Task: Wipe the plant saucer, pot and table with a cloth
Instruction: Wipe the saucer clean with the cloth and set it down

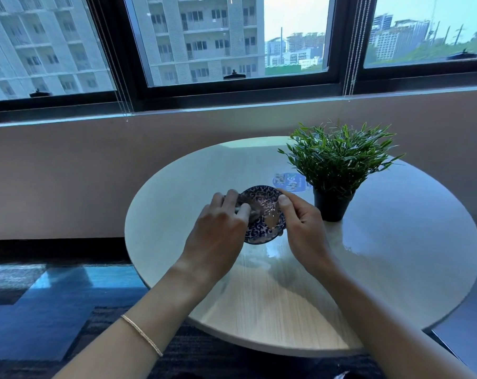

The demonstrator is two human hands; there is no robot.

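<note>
Blue-and-white patterned, the saucer (262, 234) sits near the middle of the round table (396, 269), a little toward its left edge, with a hand on either side. The left hand (218, 228) comes in from the left, its fingers (231, 199) curled over a small greyish cloth (255, 208) and pressing it against the saucer's inner face; most of the cloth is hidden beneath the knuckles. The right hand (303, 225) grips the saucer's right rim, thumb laid on the upper edge and the other fingers tucked behind and below, out of view. Whether the saucer rests on the table or is lifted just clear of it cannot be told. A black pot (331, 207) holding a green leafy plant (338, 157) stands upright toward the far right part of the table, just beside the right hand but not touching it. A round blue sticker (289, 181) lies flat on the table between the saucer and the pot. The pale, glossy tabletop reflects the window (231, 36) behind it. A thin bracelet (141, 335) circles the left forearm, above the dark blue floor (54, 296).
</note>
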